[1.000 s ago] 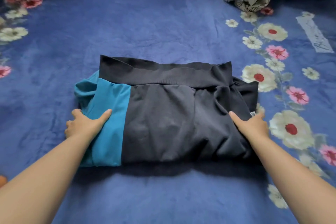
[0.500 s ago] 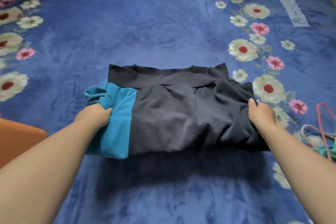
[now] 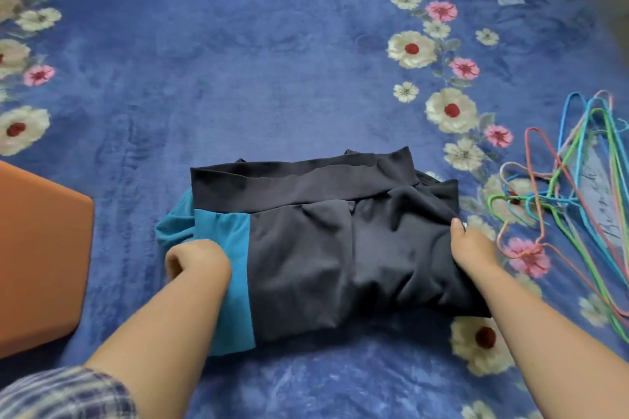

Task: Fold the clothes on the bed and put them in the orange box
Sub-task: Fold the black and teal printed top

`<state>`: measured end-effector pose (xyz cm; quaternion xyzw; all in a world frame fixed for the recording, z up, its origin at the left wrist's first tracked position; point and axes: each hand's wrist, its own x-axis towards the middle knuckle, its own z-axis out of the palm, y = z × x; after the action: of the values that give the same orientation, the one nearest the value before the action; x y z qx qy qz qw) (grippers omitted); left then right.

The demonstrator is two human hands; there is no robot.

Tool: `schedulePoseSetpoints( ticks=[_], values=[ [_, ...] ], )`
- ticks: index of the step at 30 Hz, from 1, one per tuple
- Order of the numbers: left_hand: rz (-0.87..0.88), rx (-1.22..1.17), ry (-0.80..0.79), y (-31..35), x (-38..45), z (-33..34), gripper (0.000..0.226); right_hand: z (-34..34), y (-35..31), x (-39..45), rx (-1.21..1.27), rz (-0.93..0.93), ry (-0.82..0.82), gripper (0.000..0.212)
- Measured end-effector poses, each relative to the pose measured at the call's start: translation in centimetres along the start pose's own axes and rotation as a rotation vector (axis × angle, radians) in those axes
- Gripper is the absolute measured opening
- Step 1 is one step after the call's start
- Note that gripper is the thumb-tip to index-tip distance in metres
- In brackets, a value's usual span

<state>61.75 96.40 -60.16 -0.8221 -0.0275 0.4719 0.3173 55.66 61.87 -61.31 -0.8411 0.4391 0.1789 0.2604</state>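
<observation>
**Folded garment gripped at both ends, orange box now in view**

Since a second ago, both hands are no longer lying flat on the cloth: they have curled around the ends of the bundle, and the view has swung so that the orange box [image 3: 41, 258] and a pile of hangers [image 3: 561, 201] are now showing at the sides.

The folded garment [image 3: 340, 248], dark grey with a teal panel on its left part, is lying on the blue flowered bedspread [image 3: 272, 61] in the middle of the view, its waistband turned toward the far side. The left hand [image 3: 195, 260] is gripping the teal end, fingers tucked under the edge of the cloth and knuckles facing up. The right hand [image 3: 471, 248] is gripping the dark end, thumb lying on top of the fabric and fingers hidden beneath it. Whether the bundle is already lifting off the bedspread cannot be told, though a shadow is showing along its near edge.

The orange box is sitting on the bedspread at the left edge of the view, near the left hand but apart from the garment. The coloured wire hangers are lying tangled to the right, near the right hand. A checked sleeve [image 3: 64, 391] is showing at the lower left corner.
</observation>
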Motion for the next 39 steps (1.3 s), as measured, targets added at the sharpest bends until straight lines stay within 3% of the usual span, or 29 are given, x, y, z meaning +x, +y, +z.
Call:
schedulePoseSetpoints(
  ticks=[4, 6, 8, 9, 11, 14, 19, 23, 27, 32, 36, 37, 39],
  values=[
    [0.178, -0.112, 0.377, 2.3, -1.3, -3.4, 0.032, -0.1, 1.8, -1.1, 0.094, -0.046, -0.055, 0.052],
    [0.312, -0.233, 0.538, 4.5, -2.2, -6.3, 0.027, -0.3, 3.4, -1.3, 0.155, -0.063, -0.049, 0.042],
    [0.422, -0.361, 0.632, 7.0, -2.8, -9.3, 0.028, -0.1, 5.2, -1.2, 0.106, -0.128, -0.067, 0.028],
    [0.464, -0.438, 0.652, 8.3, -3.0, -10.9, 0.032, 0.1, 6.0, -1.0, 0.062, -0.174, -0.096, 0.034],
    [0.540, -0.552, 0.612, 11.8, -3.2, -14.0, 0.043, -0.1, 7.6, -0.3, 0.037, -0.218, -0.149, 0.044],
    [0.563, -0.646, 0.497, 16.0, -3.0, -17.7, 0.057, -0.2, 8.7, 1.1, 0.136, -0.215, -0.242, 0.036],
    [0.601, -0.500, 0.438, 20.3, -2.1, -20.8, 0.026, -0.4, 9.3, 3.1, -0.005, -0.471, -0.430, 0.043],
    [0.514, -0.504, 0.343, 21.3, -2.5, -22.3, 0.048, -1.4, 9.9, 4.2, 0.124, -0.587, -0.500, 0.049],
    [0.402, -0.207, 0.214, 21.3, -3.7, -23.4, 0.048, -1.6, 11.2, 4.9, 0.266, -0.536, -0.540, 0.049],
    [0.440, -0.440, 0.527, 22.2, -3.4, -26.3, 0.039, -1.1, 11.7, 5.8, 0.334, -0.600, -0.445, 0.052],
    [0.415, -0.452, 0.677, 24.5, -2.5, -25.7, 0.042, -0.8, 11.8, 6.5, -0.020, -0.840, -0.193, 0.044],
    [0.408, -0.410, 0.697, 25.0, -2.0, -25.0, 0.038, -0.5, 11.6, 6.3, -0.112, -0.855, -0.200, 0.042],
    [0.400, -0.395, 0.729, 25.8, -1.3, -23.8, 0.031, 0.2, 11.5, 5.5, -0.126, -0.689, -0.319, 0.029]
  ],
)
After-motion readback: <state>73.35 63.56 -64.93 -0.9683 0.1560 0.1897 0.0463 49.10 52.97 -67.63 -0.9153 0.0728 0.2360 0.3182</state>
